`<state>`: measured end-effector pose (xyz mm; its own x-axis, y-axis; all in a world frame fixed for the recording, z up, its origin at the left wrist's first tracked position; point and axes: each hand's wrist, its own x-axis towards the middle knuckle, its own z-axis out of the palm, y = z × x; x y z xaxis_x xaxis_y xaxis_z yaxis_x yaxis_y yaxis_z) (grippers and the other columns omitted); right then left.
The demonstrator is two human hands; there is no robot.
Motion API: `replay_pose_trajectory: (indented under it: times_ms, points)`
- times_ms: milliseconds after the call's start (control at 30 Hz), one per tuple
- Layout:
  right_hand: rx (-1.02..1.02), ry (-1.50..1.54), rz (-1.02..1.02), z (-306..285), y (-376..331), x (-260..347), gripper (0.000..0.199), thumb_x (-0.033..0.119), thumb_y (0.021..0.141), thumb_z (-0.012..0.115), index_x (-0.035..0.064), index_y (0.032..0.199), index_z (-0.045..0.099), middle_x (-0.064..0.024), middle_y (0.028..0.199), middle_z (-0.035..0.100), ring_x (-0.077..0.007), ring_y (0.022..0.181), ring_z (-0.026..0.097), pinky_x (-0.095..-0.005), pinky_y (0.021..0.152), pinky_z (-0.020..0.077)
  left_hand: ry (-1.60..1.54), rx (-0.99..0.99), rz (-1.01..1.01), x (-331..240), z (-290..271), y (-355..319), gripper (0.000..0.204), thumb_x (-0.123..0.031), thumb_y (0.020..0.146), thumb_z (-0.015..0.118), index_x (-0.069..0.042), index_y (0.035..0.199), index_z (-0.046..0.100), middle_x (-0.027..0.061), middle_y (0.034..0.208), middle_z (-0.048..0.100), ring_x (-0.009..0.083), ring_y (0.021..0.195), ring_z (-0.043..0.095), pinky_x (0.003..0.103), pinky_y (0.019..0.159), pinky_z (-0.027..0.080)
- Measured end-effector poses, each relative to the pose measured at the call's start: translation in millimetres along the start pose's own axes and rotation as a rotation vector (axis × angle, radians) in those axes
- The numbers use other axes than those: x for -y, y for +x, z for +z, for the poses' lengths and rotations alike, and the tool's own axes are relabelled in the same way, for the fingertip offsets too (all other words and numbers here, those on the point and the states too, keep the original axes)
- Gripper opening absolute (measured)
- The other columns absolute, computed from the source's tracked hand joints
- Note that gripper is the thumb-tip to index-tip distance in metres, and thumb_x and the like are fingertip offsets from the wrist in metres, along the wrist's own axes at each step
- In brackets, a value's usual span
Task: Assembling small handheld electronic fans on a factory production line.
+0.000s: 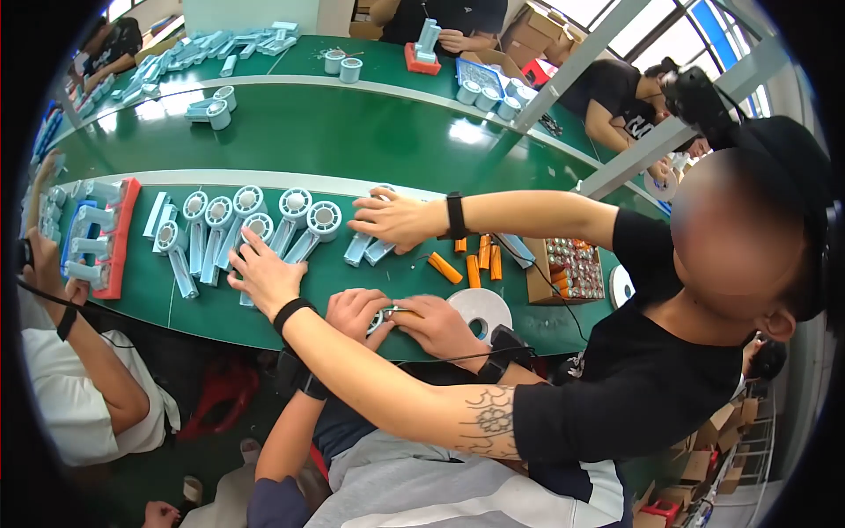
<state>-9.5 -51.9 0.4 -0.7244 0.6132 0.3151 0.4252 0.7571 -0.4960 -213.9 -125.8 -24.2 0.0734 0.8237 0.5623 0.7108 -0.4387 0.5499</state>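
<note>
Glossy green bench (352,141); both hands (355,314) (433,321) pinch a small metal part (393,311).

left hand (354,313) | small part (380,319) mostly hidden between fingers | right hand (436,322) covers its end

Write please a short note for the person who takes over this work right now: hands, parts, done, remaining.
Left hand: shut on a small round part at the near table edge.
Right hand: pinches a thin metal piece against that part.
Parts: light blue fan bodies lie in a row to the left, orange cylinders and a white tape roll to the right.
A co-worker's hands reach across the fan bodies.
Done: cannot tell.
Left: the part in hand looks unfinished.
</note>
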Motion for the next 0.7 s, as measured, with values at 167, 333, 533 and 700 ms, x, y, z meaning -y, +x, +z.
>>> replay_pose_trajectory:
  times_ms: [167, 333, 533, 700]
  points:
    - [0.023, 0.211, 0.266, 1.8, -9.0, -18.5, 0.016, 0.018, 0.088, 0.071, 0.0102, 0.102, 0.072, -0.0118, 0.106, 0.069, -0.0289, 0.099, 0.065, -0.0377, 0.091, 0.0500, 0.038, 0.063, -0.054, -8.7, -5.1, 18.8, 0.026, -0.017, 0.074, 0.079, -0.009, 0.096, 0.069, 0.0049, 0.103, 0.067, 0.0267, 0.102, 0.061, 0.040, 0.087, 0.044]
    - [0.316, 0.268, 0.323, 19.5, 11.6, -51.8, 0.040, 0.025, 0.080, 0.079, 0.0098, 0.115, 0.068, -0.0113, 0.097, 0.066, -0.0294, 0.098, 0.061, -0.0441, 0.089, 0.0465, 0.095, -0.051, -0.302, -1.3, 18.7, 9.6, 0.018, -0.015, 0.070, 0.079, -0.012, 0.087, 0.071, 0.0020, 0.092, 0.066, 0.0254, 0.095, 0.061, 0.039, 0.080, 0.044]
    - [0.645, -0.008, 0.331, 40.7, 8.0, -71.5, 0.053, 0.023, 0.090, 0.072, 0.0167, 0.137, 0.049, -0.0166, 0.128, 0.055, -0.0296, 0.113, 0.057, -0.0466, 0.109, 0.0399, 0.159, -0.024, -0.463, -15.9, 28.2, 16.6, 0.016, -0.017, 0.068, 0.081, -0.016, 0.083, 0.073, -0.0018, 0.086, 0.063, 0.0220, 0.094, 0.060, 0.039, 0.080, 0.043]
    - [0.611, -0.203, -0.386, 26.9, 158.3, -87.6, 0.031, 0.023, 0.088, 0.074, 0.0108, 0.114, 0.062, -0.0151, 0.106, 0.061, -0.0297, 0.105, 0.060, -0.0451, 0.106, 0.0418, 0.209, -0.022, -0.352, -25.0, 12.9, -8.4, 0.028, -0.016, 0.067, 0.081, -0.015, 0.094, 0.072, 0.0021, 0.096, 0.063, 0.0246, 0.097, 0.059, 0.040, 0.081, 0.046]
